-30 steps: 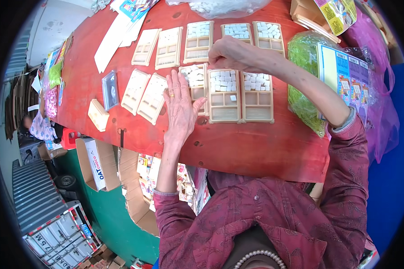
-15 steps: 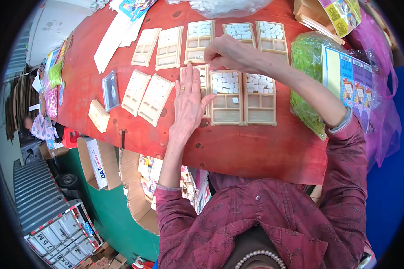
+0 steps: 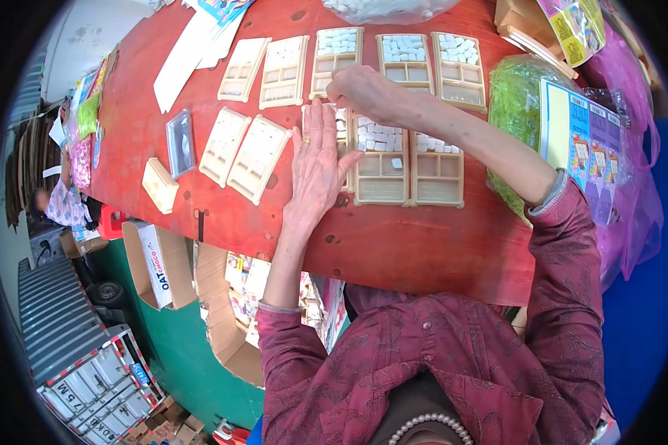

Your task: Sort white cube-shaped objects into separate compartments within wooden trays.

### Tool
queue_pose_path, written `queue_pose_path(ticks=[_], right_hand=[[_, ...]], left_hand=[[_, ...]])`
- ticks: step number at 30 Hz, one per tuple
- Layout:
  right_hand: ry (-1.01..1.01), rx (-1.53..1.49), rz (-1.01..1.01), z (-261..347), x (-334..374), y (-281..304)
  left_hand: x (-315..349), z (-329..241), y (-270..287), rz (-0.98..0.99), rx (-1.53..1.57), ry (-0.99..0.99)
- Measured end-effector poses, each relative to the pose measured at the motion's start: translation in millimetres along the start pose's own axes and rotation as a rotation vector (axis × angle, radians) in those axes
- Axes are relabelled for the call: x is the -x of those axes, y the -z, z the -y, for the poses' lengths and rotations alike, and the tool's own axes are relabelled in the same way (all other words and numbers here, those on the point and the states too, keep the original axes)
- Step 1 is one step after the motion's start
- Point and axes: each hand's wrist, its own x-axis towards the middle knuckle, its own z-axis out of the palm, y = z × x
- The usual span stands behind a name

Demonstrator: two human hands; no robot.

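My left hand (image 3: 319, 163) lies flat with fingers stretched over the left side of a cream compartment tray (image 3: 342, 148) in the near row. Above that tray's far end is my right hand (image 3: 360, 90), its fingers curled down and together; whatever they hold is hidden. To the right, a second tray (image 3: 381, 182) has white tiles packed in its far part and a single loose white tile (image 3: 397, 162) in a nearer compartment. Beside it stands another tray (image 3: 436, 185), its far end partly covered by my right forearm. Much of the tray under my hands is hidden.
More trays with white pieces stand in a far row (image 3: 283, 74) and at the left (image 3: 258, 159). A clear plastic case (image 3: 181, 143) lies by a small cream part (image 3: 159, 185). Green netting and plastic (image 3: 519, 96), printed cards (image 3: 583, 141) and purple bags (image 3: 634, 215) crowd the right.
My right hand has shifted slightly left over the tray's far end. The left hand stays flat at the same tray, and the whole view has tilted a little.
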Motion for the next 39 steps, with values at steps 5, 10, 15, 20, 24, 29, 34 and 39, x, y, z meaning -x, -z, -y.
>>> queue_pose_path(ticks=[5,10,15,20,24,29,34,39], right_hand=[[0.009,0.013,0.040,2.0,-1.1,-1.6],[0.164,0.031,-0.174,2.7,1.7,-6.7],[0.044,0.028,-0.038,3.8,-8.4,8.3],[0.055,-0.009,-0.007,0.4,-8.7,0.0],[0.129,-0.012,-0.120,9.0,-2.7,-9.2],[0.165,0.101,-0.058,2.7,-6.3,-15.9],[0.186,0.086,-0.074,5.3,-2.0,-18.2],[-0.083,-0.133,0.079,-1.8,-7.2,5.9]], left_hand=[[-3.1,-1.4,0.9,0.021,-0.003,-0.011],[-3.8,-2.0,4.8,0.038,0.045,0.008],[0.9,2.0,9.9,-0.022,0.245,0.069],[1.2,5.4,8.4,0.023,0.039,0.014],[1.5,7.8,5.6,0.058,0.024,0.027],[-2.5,2.7,6.4,0.086,-0.080,0.033],[0.1,7.1,7.6,0.086,-0.070,0.026],[-0.9,5.4,11.3,0.027,0.074,0.010]])
